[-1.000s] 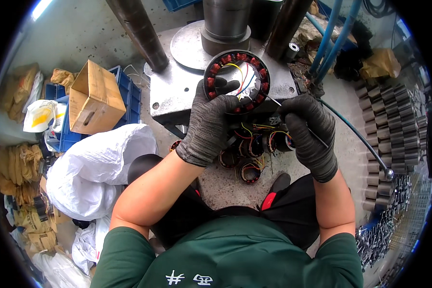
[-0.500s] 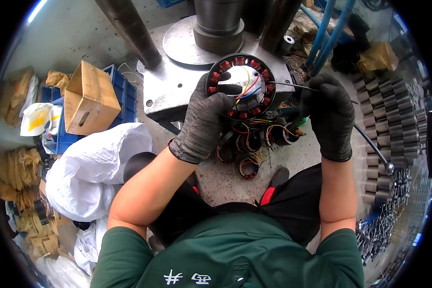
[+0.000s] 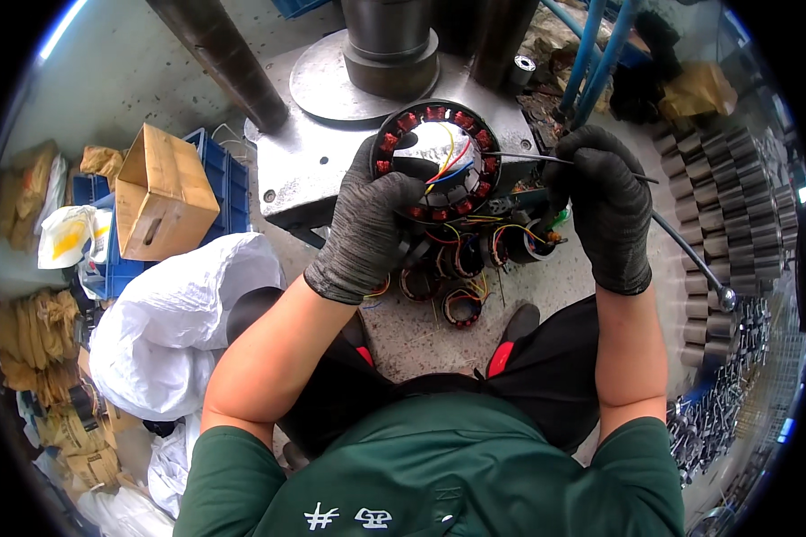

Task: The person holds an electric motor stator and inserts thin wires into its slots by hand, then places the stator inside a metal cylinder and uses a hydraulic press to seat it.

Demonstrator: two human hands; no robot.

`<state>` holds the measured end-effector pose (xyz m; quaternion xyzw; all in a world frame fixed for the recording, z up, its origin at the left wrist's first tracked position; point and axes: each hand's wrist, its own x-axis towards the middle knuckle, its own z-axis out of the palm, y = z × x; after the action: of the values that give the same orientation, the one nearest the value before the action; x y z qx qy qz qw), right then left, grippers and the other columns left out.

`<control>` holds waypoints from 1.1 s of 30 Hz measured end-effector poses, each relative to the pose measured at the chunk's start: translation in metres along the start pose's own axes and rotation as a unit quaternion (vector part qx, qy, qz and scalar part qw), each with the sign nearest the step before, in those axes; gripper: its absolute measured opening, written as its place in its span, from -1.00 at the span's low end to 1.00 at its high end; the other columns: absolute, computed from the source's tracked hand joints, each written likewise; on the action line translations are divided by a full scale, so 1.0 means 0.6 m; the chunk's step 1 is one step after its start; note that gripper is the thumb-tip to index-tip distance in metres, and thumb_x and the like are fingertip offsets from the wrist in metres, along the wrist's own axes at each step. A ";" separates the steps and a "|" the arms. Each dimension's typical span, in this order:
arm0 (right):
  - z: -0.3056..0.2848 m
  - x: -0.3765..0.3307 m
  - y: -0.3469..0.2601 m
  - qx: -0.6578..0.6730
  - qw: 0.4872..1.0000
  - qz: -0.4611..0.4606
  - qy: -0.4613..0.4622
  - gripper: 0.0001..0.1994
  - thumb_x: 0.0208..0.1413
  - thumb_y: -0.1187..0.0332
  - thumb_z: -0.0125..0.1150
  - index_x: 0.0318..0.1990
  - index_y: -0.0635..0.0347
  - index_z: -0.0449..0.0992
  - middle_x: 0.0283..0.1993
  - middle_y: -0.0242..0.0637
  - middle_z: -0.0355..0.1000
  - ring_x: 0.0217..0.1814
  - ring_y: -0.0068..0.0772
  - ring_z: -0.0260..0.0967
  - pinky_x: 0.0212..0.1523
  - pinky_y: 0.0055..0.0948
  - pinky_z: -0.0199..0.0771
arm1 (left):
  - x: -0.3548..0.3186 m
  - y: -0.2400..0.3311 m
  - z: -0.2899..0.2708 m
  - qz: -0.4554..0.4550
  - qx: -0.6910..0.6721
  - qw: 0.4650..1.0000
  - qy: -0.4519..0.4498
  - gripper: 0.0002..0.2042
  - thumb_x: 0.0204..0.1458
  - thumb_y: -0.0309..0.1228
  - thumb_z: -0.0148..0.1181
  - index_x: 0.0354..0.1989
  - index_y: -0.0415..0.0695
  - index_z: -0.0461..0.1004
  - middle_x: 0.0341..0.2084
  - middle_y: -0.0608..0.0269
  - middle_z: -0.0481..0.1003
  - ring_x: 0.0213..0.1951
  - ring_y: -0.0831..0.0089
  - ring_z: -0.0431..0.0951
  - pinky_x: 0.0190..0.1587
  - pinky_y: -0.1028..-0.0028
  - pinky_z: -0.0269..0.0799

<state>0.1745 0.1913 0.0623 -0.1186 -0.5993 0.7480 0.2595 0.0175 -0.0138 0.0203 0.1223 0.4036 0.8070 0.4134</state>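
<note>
My left hand [image 3: 373, 224], in a dark grey glove, grips a round black motor stator [image 3: 437, 161] with red copper windings around its rim and coloured wires across its open centre. It holds the stator tilted up over a grey metal press base [image 3: 313, 170]. My right hand [image 3: 604, 204], in a black glove, pinches a thin dark strip [image 3: 519, 156] that reaches to the stator's right edge. Several more wound stators [image 3: 461, 259] with loose coloured wires lie on the floor just beneath both hands.
A thick steel column [image 3: 390, 40] rises from the press base. To the left stand a cardboard box [image 3: 161, 192] in a blue crate [image 3: 219, 183] and white bags [image 3: 170, 322]. Stacked metal rings [image 3: 734, 197] line the right side. Blue pipes [image 3: 600, 49] run upper right.
My left hand has raised the stator and turned it more toward me. My right hand moved up and right, drawing the thin strip out from the stator.
</note>
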 end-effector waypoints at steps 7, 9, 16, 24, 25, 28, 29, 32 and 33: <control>-0.002 0.003 0.001 0.009 1.000 0.009 -0.003 -0.77 0.20 0.33 0.15 -0.12 0.30 0.59 -0.37 -0.16 0.59 -0.48 -0.41 0.51 -0.46 -0.45 0.50 | 0.004 -0.002 -0.009 -0.007 -0.010 1.000 -0.013 -0.35 -0.14 -0.62 0.11 0.28 -0.22 0.23 -0.10 0.00 0.49 -0.06 0.06 0.65 0.04 0.16 0.69; -0.005 0.005 0.002 0.016 1.000 0.019 -0.004 -0.77 0.20 0.34 0.14 -0.12 0.30 0.59 -0.37 -0.16 0.59 -0.48 -0.41 0.51 -0.46 -0.45 0.50 | 0.006 0.000 -0.011 -0.012 0.009 1.000 -0.008 -0.35 -0.13 -0.61 0.11 0.27 -0.22 0.24 -0.12 0.01 0.51 -0.10 0.12 0.65 0.01 0.19 0.69; -0.005 0.004 0.002 -0.010 1.000 0.022 0.002 -0.78 0.20 0.36 0.13 -0.12 0.29 0.59 -0.37 -0.18 0.60 -0.47 -0.42 0.52 -0.44 -0.48 0.50 | 0.004 -0.003 -0.012 -0.003 0.018 1.000 -0.006 -0.33 -0.14 -0.61 0.10 0.30 -0.24 0.26 -0.13 0.05 0.57 -0.18 0.25 0.65 -0.05 0.31 0.69; -0.001 0.001 0.000 -0.012 1.000 0.022 0.008 -0.79 0.20 0.36 0.14 -0.13 0.28 0.60 -0.37 -0.19 0.60 -0.46 -0.43 0.51 -0.44 -0.49 0.50 | 0.004 -0.001 -0.006 -0.002 0.004 1.000 -0.004 -0.33 -0.15 -0.64 0.09 0.30 -0.27 0.27 -0.06 0.00 0.55 -0.09 0.21 0.65 0.01 0.27 0.69; -0.001 0.001 0.000 -0.007 0.999 0.030 0.016 -0.79 0.20 0.36 0.13 -0.13 0.28 0.60 -0.37 -0.19 0.59 -0.46 -0.43 0.51 -0.44 -0.49 0.50 | 0.004 -0.001 -0.005 -0.004 -0.006 1.000 -0.004 -0.33 -0.16 -0.65 0.09 0.29 -0.26 0.28 -0.04 -0.02 0.54 -0.07 0.20 0.65 0.02 0.25 0.69; -0.009 0.006 0.007 0.022 0.999 0.033 -0.004 -0.78 0.20 0.35 0.13 -0.13 0.28 0.59 -0.37 -0.18 0.59 -0.45 -0.42 0.51 -0.44 -0.48 0.50 | 0.002 0.003 -0.001 -0.006 0.000 1.000 -0.001 -0.34 -0.17 -0.65 0.09 0.27 -0.26 0.28 -0.02 -0.04 0.53 -0.04 0.16 0.65 0.02 0.24 0.70; -0.012 0.007 0.008 0.021 0.999 0.032 -0.003 -0.78 0.20 0.35 0.13 -0.13 0.28 0.59 -0.37 -0.18 0.59 -0.45 -0.42 0.51 -0.44 -0.48 0.50 | 0.004 0.002 -0.001 -0.006 0.000 1.000 -0.001 -0.34 -0.17 -0.65 0.09 0.27 -0.26 0.28 -0.02 -0.04 0.53 -0.04 0.16 0.65 0.02 0.24 0.70; -0.012 0.012 0.013 0.033 0.998 0.051 -0.028 -0.78 0.21 0.35 0.10 -0.12 0.29 0.58 -0.37 -0.16 0.59 -0.45 -0.41 0.52 -0.45 -0.46 0.51 | 0.015 -0.003 -0.012 -0.001 -0.028 0.999 -0.040 -0.35 -0.18 -0.63 0.10 0.25 -0.26 0.29 -0.03 -0.04 0.53 -0.04 0.13 0.65 0.00 0.23 0.70; -0.008 0.013 0.015 0.025 0.997 0.066 -0.018 -0.77 0.19 0.34 0.11 -0.14 0.29 0.57 -0.37 -0.16 0.58 -0.47 -0.39 0.51 -0.46 -0.45 0.51 | 0.015 -0.003 -0.017 -0.024 -0.023 0.999 -0.026 -0.35 -0.19 -0.62 0.10 0.25 -0.26 0.29 -0.03 -0.05 0.53 -0.04 0.12 0.65 0.02 0.23 0.70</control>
<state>0.1682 0.1984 0.0534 -0.1380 -0.5760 0.7800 0.2021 0.0072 -0.0120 0.0110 0.1241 0.3768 0.8025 0.4457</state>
